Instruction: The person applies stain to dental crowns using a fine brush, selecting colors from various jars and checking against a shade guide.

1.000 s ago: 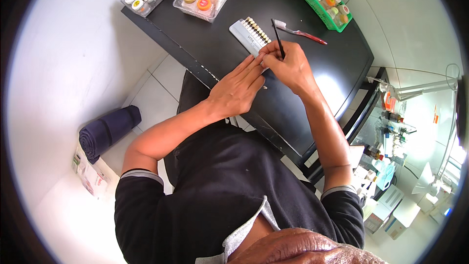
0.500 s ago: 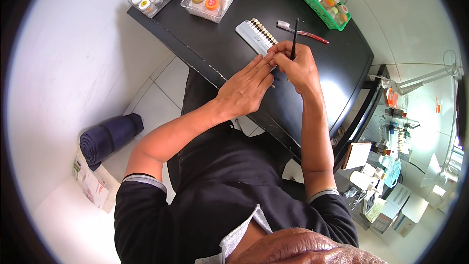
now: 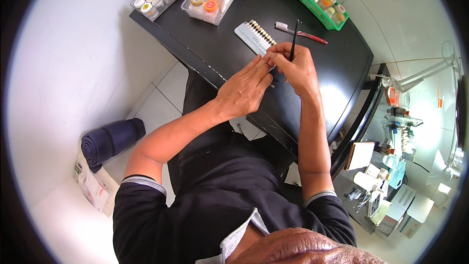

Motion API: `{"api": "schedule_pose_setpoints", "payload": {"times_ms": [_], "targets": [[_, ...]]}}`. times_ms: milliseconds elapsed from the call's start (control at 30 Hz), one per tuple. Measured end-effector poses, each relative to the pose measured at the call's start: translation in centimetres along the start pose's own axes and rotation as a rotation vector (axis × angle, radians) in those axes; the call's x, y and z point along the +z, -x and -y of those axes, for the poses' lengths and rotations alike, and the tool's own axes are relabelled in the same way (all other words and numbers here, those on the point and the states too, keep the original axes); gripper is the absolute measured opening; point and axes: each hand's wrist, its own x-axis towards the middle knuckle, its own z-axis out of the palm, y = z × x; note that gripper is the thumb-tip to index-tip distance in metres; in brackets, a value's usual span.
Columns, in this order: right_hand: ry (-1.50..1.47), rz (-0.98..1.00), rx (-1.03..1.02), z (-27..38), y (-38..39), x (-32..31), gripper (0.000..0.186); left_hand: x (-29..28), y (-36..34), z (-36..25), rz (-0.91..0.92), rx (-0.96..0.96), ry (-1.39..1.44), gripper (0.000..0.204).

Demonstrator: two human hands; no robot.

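My right hand (image 3: 298,71) grips a slim tool with a black handle (image 3: 294,39) that rises almost upright above the fingers; its working end is hidden. From the left, my left hand (image 3: 245,89) reaches in with long fingers pressed together, their tips meeting the right hand's fingers. Its thumb and anything small pinched underneath are out of sight. Just beyond the fingertips lies a grey tooth shade guide (image 3: 247,39) with a row of tooth-shaped tabs. Farther right on the table is a toothbrush (image 3: 305,34) with a red and clear handle.
A clear plastic tray (image 3: 202,17) of lidded jars stands on the black table (image 3: 337,71), beside another tray (image 3: 149,12) at the far left corner. A green basket (image 3: 312,7) of jars sits at the back. A side bench (image 3: 354,193) with bottles and papers is right.
Both hands hold nearly the same pose at the same spot. The whole view has shifted very slightly; nothing is plainly taken up or let go.
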Motion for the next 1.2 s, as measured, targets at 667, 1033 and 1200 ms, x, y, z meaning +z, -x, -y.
{"api": "schedule_pose_setpoints", "payload": {"times_ms": [667, 1033, 1200], "targets": [[-0.061, 0.041, 0.018, -1.6, -0.3, -0.5, 0.022, -0.2, -0.2, -0.2, -0.033, 0.021, 0.018, 0.027], [-0.067, -0.010, -0.028, -2.3, -0.5, -0.2, 0.025, -0.1, -0.3, -0.2, -0.050, 0.026, 0.009, 0.026], [-0.066, -0.004, -0.027, -2.3, -0.5, 0.0, 0.025, 0.0, -0.1, 0.0, -0.036, 0.012, 0.040, 0.023]]}}
